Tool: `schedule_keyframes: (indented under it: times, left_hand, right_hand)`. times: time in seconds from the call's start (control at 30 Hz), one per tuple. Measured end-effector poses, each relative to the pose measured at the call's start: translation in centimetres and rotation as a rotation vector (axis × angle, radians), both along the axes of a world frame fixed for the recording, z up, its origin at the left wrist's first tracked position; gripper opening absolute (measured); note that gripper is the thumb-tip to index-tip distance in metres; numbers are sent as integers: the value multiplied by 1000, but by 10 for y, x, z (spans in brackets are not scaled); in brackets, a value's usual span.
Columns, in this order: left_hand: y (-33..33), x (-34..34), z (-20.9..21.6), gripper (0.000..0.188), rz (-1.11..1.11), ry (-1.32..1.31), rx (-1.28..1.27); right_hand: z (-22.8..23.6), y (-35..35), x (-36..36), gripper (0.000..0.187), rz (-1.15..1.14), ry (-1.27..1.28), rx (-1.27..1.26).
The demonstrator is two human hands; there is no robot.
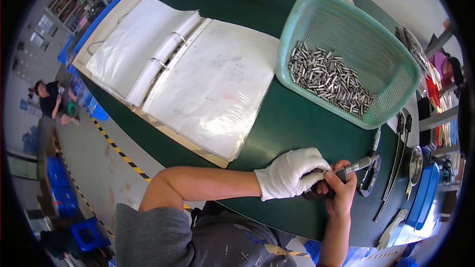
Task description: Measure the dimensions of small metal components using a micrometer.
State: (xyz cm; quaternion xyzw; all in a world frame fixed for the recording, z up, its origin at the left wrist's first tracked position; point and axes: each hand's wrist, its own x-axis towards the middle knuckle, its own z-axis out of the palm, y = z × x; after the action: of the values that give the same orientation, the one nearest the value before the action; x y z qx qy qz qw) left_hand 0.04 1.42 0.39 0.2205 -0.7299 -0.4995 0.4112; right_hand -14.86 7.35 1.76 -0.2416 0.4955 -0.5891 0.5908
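Observation:
Above the near edge of the green table, my right hand (341, 188), bare, is wrapped round a micrometer (359, 163). Its silver thimble points out to the right, and part of its dark frame shows below my fingers. My left hand (292, 173) wears a white glove and pinches at the micrometer's measuring gap, close against my right fingertips. Whatever lies between the gloved fingers is too small and covered to make out. Beyond my hands, a pale green mesh basket (381, 54) holds a heap of short metal pins (329, 79).
An open ring binder (213, 84) with sleeved sheets lies left of the basket. To the right are another micrometer (369, 178), calipers (394, 160), a metal bowl (415, 165), a blue tray (424, 198) and a loose glove (392, 230). Another person (52, 100) sits far left.

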Motion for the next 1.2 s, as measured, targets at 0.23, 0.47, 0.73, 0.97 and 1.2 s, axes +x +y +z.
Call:
schedule_keyframes:
  times: [0.23, 0.47, 0.73, 0.97, 1.2]
  left_hand:
    - [-8, 7, -3, 11, -2, -87, 39]
    - [-5, -2, -7, 6, 25, -127, 458]
    - [-56, -16, 26, 15, 26, -65, 1079]
    - [-145, -96, 82, 27, -1, 188, 1004]
    - [-157, -99, 67, 16, 193, -690, -706]
  right_hand:
    - [-4, -10, 3, 22, 71, -34, 10]
    - [-4, -8, -20, 32, 13, -477, -6]
    - [-9, -6, -19, 30, 15, -437, 22]
    - [-12, -8, -15, 27, 9, -438, -26]
    - [-8, -8, -17, 22, 8, -458, -23]
